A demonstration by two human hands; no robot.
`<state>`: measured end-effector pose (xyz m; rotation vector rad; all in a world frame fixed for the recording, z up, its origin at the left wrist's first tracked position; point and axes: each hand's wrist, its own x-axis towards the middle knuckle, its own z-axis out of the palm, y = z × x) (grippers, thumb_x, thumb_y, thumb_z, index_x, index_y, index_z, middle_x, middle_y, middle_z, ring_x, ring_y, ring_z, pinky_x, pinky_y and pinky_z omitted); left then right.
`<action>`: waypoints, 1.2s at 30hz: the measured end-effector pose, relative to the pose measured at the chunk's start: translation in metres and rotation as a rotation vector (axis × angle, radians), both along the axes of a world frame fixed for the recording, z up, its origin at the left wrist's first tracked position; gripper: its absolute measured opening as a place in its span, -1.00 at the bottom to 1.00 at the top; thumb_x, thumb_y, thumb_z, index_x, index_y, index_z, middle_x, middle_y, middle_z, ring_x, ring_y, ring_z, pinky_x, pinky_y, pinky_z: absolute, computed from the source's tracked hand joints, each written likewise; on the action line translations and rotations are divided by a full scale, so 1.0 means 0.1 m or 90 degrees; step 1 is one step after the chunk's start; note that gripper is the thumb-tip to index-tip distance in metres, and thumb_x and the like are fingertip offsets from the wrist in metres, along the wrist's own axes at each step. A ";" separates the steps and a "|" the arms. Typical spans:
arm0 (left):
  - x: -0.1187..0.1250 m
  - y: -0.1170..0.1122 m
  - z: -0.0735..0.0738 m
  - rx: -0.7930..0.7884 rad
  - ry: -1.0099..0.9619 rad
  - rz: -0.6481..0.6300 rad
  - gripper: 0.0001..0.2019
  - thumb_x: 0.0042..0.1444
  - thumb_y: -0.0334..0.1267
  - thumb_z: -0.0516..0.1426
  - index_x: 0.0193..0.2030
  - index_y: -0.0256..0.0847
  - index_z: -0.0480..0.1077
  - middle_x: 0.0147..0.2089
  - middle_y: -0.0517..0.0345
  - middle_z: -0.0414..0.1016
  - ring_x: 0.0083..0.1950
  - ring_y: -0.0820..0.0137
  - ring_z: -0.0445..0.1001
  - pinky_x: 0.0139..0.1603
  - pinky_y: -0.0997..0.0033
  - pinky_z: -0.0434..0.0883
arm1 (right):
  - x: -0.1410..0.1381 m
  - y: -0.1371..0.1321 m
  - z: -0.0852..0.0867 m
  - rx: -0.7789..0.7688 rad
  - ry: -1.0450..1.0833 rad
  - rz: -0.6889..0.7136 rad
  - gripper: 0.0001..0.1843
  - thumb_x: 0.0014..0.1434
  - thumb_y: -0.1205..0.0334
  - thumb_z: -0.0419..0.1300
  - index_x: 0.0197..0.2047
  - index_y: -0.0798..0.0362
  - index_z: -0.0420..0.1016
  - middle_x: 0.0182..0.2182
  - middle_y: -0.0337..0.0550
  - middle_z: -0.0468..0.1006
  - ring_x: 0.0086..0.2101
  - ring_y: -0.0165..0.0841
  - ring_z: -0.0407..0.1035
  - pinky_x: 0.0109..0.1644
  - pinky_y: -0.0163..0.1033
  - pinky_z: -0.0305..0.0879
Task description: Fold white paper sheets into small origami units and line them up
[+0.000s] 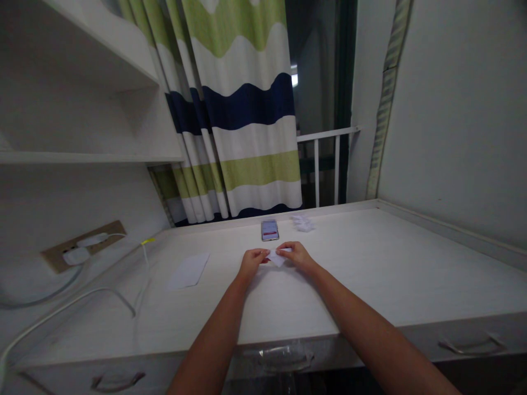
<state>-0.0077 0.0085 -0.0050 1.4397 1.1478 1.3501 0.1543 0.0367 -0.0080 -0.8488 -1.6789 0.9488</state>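
Note:
A small piece of folded white paper (277,259) is held between both hands, just above the middle of the white desk. My left hand (252,263) pinches its left side between thumb and fingers. On the opposite side, my right hand (297,255) grips the paper with thumb and fingertips. Part of the paper is hidden behind the fingers, and its exact folds are too small to make out. Right behind the hands lies a phone (269,230) with its screen lit. Crumpled or folded white paper pieces (302,223) rest to the right of the phone.
A stack or sheet of white paper (189,271) lies on the desk (395,263) at the left. White cables (102,289) run from a wall socket (84,247) across the left side. A striped curtain (251,104) hangs behind the desk, and shelves (82,158) jut out at upper left.

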 end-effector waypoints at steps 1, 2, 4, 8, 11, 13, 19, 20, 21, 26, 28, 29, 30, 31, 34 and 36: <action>0.00 0.00 0.00 -0.001 0.002 0.000 -0.70 -0.27 -0.10 0.21 -0.48 -0.35 0.48 -0.50 0.06 0.49 -0.47 0.43 0.41 -0.36 0.43 0.36 | 0.00 0.00 0.00 0.006 -0.003 -0.002 -0.85 -0.19 0.20 0.21 -0.52 0.11 0.50 -0.56 -0.19 0.49 -0.50 -0.39 0.32 -0.35 -0.28 0.21; 0.01 -0.01 0.01 -0.005 0.004 -0.002 -0.69 -0.27 -0.09 0.21 -0.45 -0.34 0.48 -0.48 0.05 0.50 -0.46 0.42 0.42 -0.36 0.43 0.36 | 0.01 0.00 0.00 0.011 -0.001 -0.005 -0.85 -0.19 0.20 0.21 -0.53 0.11 0.50 -0.56 -0.19 0.49 -0.50 -0.39 0.32 -0.35 -0.28 0.21; 0.02 -0.02 0.02 -0.017 0.004 -0.014 -0.65 -0.26 -0.08 0.21 -0.39 -0.33 0.47 -0.45 0.02 0.51 -0.43 0.40 0.44 -0.38 0.45 0.35 | 0.01 0.00 0.00 0.015 0.007 -0.006 -0.85 -0.19 0.19 0.21 -0.53 0.10 0.50 -0.57 -0.20 0.49 -0.50 -0.40 0.32 -0.34 -0.27 0.21; 0.02 -0.05 0.03 -0.033 -0.014 -0.032 -0.62 -0.23 -0.05 0.19 -0.37 -0.37 0.45 -0.45 -0.01 0.50 -0.45 0.38 0.46 -0.48 0.49 0.34 | 0.01 0.02 -0.01 -0.004 0.033 -0.013 -0.82 -0.22 0.17 0.23 -0.54 0.11 0.49 -0.58 -0.20 0.47 -0.52 -0.42 0.30 -0.39 -0.29 0.22; 0.02 -0.05 0.03 -0.038 -0.039 -0.008 -0.63 -0.22 -0.07 0.19 -0.36 -0.37 0.42 -0.48 0.04 0.49 -0.54 0.42 0.45 -0.56 0.52 0.32 | 0.01 0.05 -0.02 -0.043 0.075 -0.038 -0.77 -0.24 0.14 0.23 -0.50 0.12 0.48 -0.61 -0.22 0.44 -0.57 -0.45 0.26 -0.47 -0.31 0.20; 0.01 -0.03 0.02 -0.038 -0.052 0.009 -0.65 -0.20 -0.09 0.18 -0.35 -0.37 0.41 -0.52 0.09 0.47 -0.60 0.46 0.41 -0.60 0.53 0.31 | 0.01 0.07 -0.02 -0.059 0.096 -0.052 -0.75 -0.25 0.12 0.23 -0.51 0.13 0.47 -0.65 -0.24 0.40 -0.60 -0.46 0.24 -0.50 -0.32 0.19; 0.01 0.02 0.00 -0.062 -0.134 0.011 -0.75 -0.15 -0.18 0.19 -0.38 -0.36 0.38 -0.48 0.10 0.47 -0.47 0.43 0.47 -0.44 0.48 0.41 | 0.02 0.09 -0.01 -0.065 0.112 -0.027 -0.72 -0.27 0.08 0.24 -0.53 0.14 0.46 -0.66 -0.23 0.41 -0.60 -0.46 0.25 -0.50 -0.32 0.20; 0.01 0.02 0.00 -0.063 -0.152 0.012 -0.77 -0.14 -0.20 0.18 -0.39 -0.35 0.37 -0.45 0.09 0.48 -0.44 0.41 0.48 -0.40 0.46 0.42 | 0.03 0.09 -0.01 -0.077 0.123 -0.017 -0.71 -0.26 0.07 0.24 -0.51 0.14 0.46 -0.64 -0.21 0.43 -0.58 -0.45 0.28 -0.48 -0.32 0.21; 0.01 0.03 0.00 -0.062 -0.166 0.012 -0.79 -0.12 -0.22 0.18 -0.39 -0.35 0.37 -0.43 0.08 0.48 -0.41 0.40 0.49 -0.36 0.44 0.42 | 0.03 0.08 -0.01 -0.088 0.135 -0.006 -0.69 -0.25 0.05 0.23 -0.49 0.14 0.46 -0.62 -0.19 0.45 -0.56 -0.43 0.30 -0.46 -0.31 0.22; -0.02 0.04 -0.01 -0.045 -0.195 0.019 -0.82 -0.09 -0.25 0.16 -0.38 -0.35 0.37 -0.40 0.05 0.50 -0.37 0.37 0.49 -0.29 0.40 0.43 | 0.03 0.08 0.00 -0.103 0.158 0.015 -0.69 -0.24 0.04 0.23 -0.51 0.14 0.45 -0.59 -0.15 0.48 -0.52 -0.40 0.35 -0.43 -0.31 0.23; -0.02 0.04 -0.01 -0.048 -0.196 0.021 -0.81 -0.08 -0.25 0.15 -0.37 -0.35 0.37 -0.37 0.02 0.50 -0.36 0.37 0.49 -0.27 0.38 0.43 | 0.03 0.07 0.01 -0.104 0.157 0.022 -0.68 -0.22 0.03 0.22 -0.49 0.14 0.46 -0.57 -0.14 0.48 -0.50 -0.39 0.36 -0.43 -0.31 0.23; -0.02 0.04 -0.01 -0.050 -0.200 0.022 -0.81 -0.07 -0.24 0.14 -0.36 -0.36 0.38 -0.35 0.00 0.51 -0.35 0.37 0.49 -0.26 0.38 0.42 | 0.03 0.06 0.02 -0.108 0.160 0.027 -0.68 -0.21 0.02 0.21 -0.48 0.13 0.46 -0.55 -0.13 0.49 -0.49 -0.39 0.36 -0.43 -0.31 0.23; -0.02 0.04 0.00 -0.052 -0.206 0.023 -0.81 -0.05 -0.24 0.13 -0.35 -0.36 0.38 -0.34 -0.01 0.51 -0.35 0.38 0.49 -0.26 0.38 0.42 | 0.03 0.06 0.02 -0.113 0.165 0.032 -0.67 -0.20 0.01 0.20 -0.47 0.13 0.46 -0.53 -0.12 0.50 -0.47 -0.38 0.37 -0.43 -0.31 0.23; -0.02 0.04 0.00 -0.054 -0.214 0.022 -0.80 -0.04 -0.24 0.12 -0.34 -0.37 0.38 -0.32 -0.03 0.51 -0.35 0.38 0.49 -0.25 0.38 0.42 | 0.03 0.06 0.02 -0.117 0.169 0.035 -0.66 -0.20 0.00 0.20 -0.46 0.13 0.46 -0.51 -0.12 0.50 -0.46 -0.38 0.37 -0.43 -0.32 0.23; -0.02 0.05 0.00 -0.059 -0.232 0.011 -0.79 -0.01 -0.25 0.09 -0.32 -0.38 0.38 -0.28 -0.07 0.50 -0.35 0.38 0.49 -0.25 0.37 0.42 | 0.02 0.06 0.02 -0.118 0.179 0.030 -0.66 -0.21 -0.01 0.19 -0.46 0.12 0.45 -0.51 -0.12 0.49 -0.46 -0.38 0.37 -0.43 -0.32 0.23; -0.02 0.05 -0.01 -0.061 -0.238 0.003 -0.79 -0.01 -0.25 0.09 -0.32 -0.39 0.38 -0.28 -0.09 0.50 -0.35 0.37 0.49 -0.24 0.36 0.42 | 0.02 0.07 0.02 -0.109 0.180 0.016 -0.66 -0.20 -0.02 0.18 -0.47 0.12 0.45 -0.52 -0.13 0.48 -0.47 -0.39 0.36 -0.45 -0.33 0.23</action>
